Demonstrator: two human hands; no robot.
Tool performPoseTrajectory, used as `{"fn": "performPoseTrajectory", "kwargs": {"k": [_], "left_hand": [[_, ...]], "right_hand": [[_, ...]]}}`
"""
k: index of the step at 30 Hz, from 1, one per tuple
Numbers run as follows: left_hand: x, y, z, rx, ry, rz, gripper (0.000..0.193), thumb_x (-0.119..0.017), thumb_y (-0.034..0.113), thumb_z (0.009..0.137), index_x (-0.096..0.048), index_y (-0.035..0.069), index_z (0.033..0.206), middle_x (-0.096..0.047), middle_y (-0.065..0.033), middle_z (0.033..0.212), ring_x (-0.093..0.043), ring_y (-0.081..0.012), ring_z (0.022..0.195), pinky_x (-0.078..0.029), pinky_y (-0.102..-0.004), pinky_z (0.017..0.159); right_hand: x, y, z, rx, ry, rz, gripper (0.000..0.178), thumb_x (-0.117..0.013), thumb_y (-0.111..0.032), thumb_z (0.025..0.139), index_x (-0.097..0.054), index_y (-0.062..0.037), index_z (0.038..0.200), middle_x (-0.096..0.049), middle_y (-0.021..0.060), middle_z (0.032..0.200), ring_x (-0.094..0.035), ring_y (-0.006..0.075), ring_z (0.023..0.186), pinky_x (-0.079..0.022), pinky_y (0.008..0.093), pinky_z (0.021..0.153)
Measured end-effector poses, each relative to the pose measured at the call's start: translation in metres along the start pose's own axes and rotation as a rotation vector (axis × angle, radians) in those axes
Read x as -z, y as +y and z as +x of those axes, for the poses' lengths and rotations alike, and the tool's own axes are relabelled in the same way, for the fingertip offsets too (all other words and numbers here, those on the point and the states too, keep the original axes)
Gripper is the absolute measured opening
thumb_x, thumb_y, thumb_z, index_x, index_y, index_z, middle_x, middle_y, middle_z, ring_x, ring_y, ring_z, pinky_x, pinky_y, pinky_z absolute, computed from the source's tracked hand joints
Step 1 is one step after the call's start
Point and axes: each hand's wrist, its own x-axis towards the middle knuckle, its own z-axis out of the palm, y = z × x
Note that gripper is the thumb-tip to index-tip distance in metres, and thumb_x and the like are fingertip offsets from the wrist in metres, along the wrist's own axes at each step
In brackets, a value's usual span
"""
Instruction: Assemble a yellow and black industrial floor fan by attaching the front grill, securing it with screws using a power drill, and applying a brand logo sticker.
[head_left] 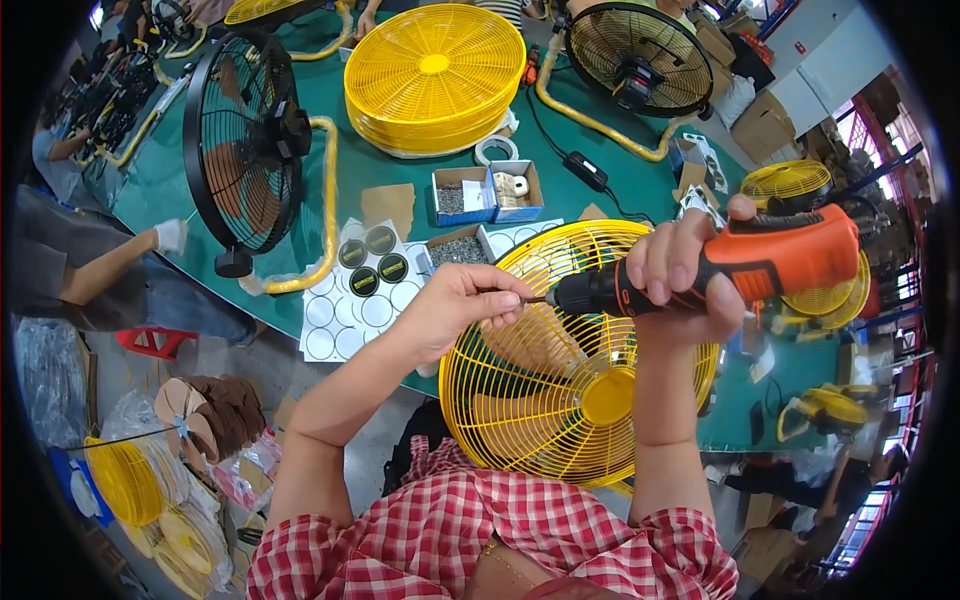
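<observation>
My right hand (690, 262) grips an orange-and-black cordless drill (790, 250), its chuck pointing left. My left hand (462, 305) is closed in a pinch at the tip of the drill's thin dark bit (538, 299). Whatever small piece sits between those fingertips is too hidden to make out. Below both hands stands a fan with a round yellow wire guard (608, 398), and its blades show through the wires. Just beyond my left hand lies a box of small metal screws (458, 250).
Stacked yellow fan guards (433, 62) stand at the table's far side. A black fan (245, 150) on a yellow tube stand is at left, another black fan (640, 60) at far right. A sheet of round labels (350, 300) lies near the edge. A gloved co-worker's hand (171, 236) is at left.
</observation>
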Motion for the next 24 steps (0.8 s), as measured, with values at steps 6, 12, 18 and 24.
{"fn": "performPoseTrajectory", "kwargs": {"k": [6, 12, 18, 24], "left_hand": [[0.002, -0.006, 0.012, -0.005, 0.071, -0.256, 0.017, -0.060, 0.002, 0.081, -0.061, -0.003, 0.097, -0.059, -0.0043, 0.082, -0.053, -0.0069, 0.069, -0.045, -0.0190, 0.064], [0.014, -0.016, 0.048, -0.325, 0.217, 0.303, 0.016, -0.063, 0.004, 0.080, -0.062, -0.002, 0.094, -0.059, -0.0037, 0.084, -0.053, -0.0089, 0.067, -0.044, -0.0194, 0.063], [0.020, -0.022, 0.062, -0.034, 0.185, 0.003, 0.013, -0.061, 0.006, 0.082, -0.061, -0.001, 0.093, -0.055, -0.0010, 0.078, -0.051, -0.0061, 0.069, -0.041, -0.0162, 0.058], [0.030, -0.016, 0.059, -0.029, 0.065, -0.145, 0.011, -0.055, 0.009, 0.087, -0.056, 0.001, 0.094, -0.057, -0.0030, 0.082, -0.045, -0.0024, 0.061, -0.036, -0.0148, 0.049]], "right_hand": [[-0.004, 0.009, -0.002, 0.061, 0.130, -0.124, 0.050, -0.054, -0.014, 0.079, -0.033, -0.0112, 0.124, -0.050, 0.0062, 0.071, -0.051, 0.0174, 0.057, -0.045, 0.0333, 0.060], [0.002, 0.021, 0.003, 0.140, 0.150, -0.262, 0.051, -0.057, -0.011, 0.077, -0.031, -0.0088, 0.121, -0.050, 0.0072, 0.070, -0.051, 0.0166, 0.056, -0.045, 0.0332, 0.059], [0.010, 0.039, 0.000, 0.141, 0.075, -0.411, 0.052, -0.061, -0.011, 0.076, -0.030, -0.0066, 0.118, -0.050, 0.0081, 0.069, -0.051, 0.0171, 0.056, -0.047, 0.0317, 0.056], [0.008, 0.031, 0.003, 0.148, 0.123, -0.312, 0.051, -0.058, -0.011, 0.075, -0.031, -0.0081, 0.118, -0.050, 0.0084, 0.070, -0.051, 0.0177, 0.058, -0.046, 0.0334, 0.058]]}}
